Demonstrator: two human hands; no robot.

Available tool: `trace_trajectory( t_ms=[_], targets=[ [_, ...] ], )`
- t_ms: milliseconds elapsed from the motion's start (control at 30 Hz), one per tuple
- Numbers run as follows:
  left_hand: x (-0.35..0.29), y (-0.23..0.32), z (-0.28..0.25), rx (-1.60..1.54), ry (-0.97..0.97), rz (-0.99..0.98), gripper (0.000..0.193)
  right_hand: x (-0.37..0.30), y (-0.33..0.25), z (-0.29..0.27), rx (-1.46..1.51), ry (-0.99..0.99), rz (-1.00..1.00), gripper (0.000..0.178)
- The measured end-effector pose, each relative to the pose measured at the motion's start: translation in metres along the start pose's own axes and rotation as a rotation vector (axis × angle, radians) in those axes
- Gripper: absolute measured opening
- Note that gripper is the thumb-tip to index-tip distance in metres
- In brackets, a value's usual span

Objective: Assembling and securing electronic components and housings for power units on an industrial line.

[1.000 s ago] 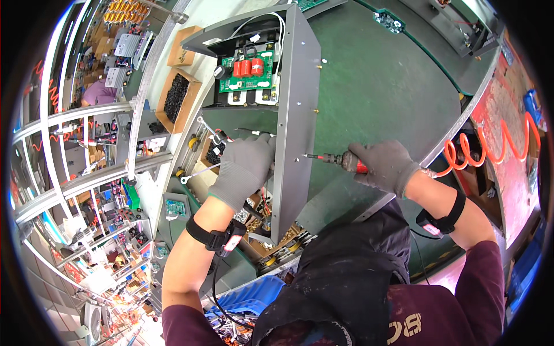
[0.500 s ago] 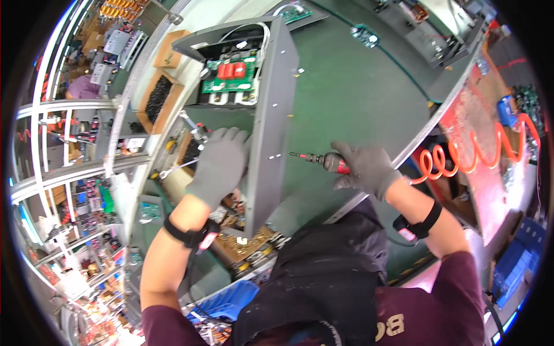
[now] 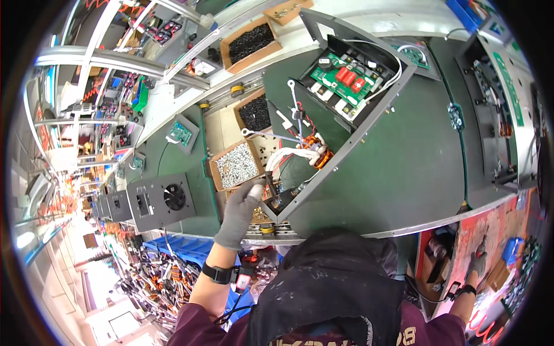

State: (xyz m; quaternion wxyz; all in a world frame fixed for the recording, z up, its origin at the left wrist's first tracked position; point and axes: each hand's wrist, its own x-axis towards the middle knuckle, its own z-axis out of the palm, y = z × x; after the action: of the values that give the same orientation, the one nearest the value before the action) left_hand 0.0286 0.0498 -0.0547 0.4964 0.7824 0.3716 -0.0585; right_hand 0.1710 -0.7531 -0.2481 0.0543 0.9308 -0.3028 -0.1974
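A grey metal chassis lies slantwise on the green bench, its open side facing left. In its far half sits a green circuit board with red components; copper-wound coils and white cables fill the near part. My left hand, in a grey glove, is at the chassis's near left corner, its fingers closed against the end panel; the fingertips are partly hidden. Far to the right, my gloved right hand is over a red-topped surface, closed around a dark power screwdriver, small in view.
Left of the chassis stand boxes of silver screws and black screws. Farther left is a black unit with a fan. Another open chassis stands at the right. A blue bin sits below the bench edge.
My right hand has gone from beside the chassis to the far right with the screwdriver. My left hand has shifted to the chassis's near corner. The chassis now lies more slantwise, and the view has turned.
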Motion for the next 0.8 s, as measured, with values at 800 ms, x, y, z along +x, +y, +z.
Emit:
trace_trajectory(
  t_ms=[800],
  targets=[
    [0.076, -0.035, 0.007, -0.269, -0.565, 0.0, 0.028, -0.27, -0.753, -0.525, 1.167, -0.095, -1.223, 0.046]
  ],
)
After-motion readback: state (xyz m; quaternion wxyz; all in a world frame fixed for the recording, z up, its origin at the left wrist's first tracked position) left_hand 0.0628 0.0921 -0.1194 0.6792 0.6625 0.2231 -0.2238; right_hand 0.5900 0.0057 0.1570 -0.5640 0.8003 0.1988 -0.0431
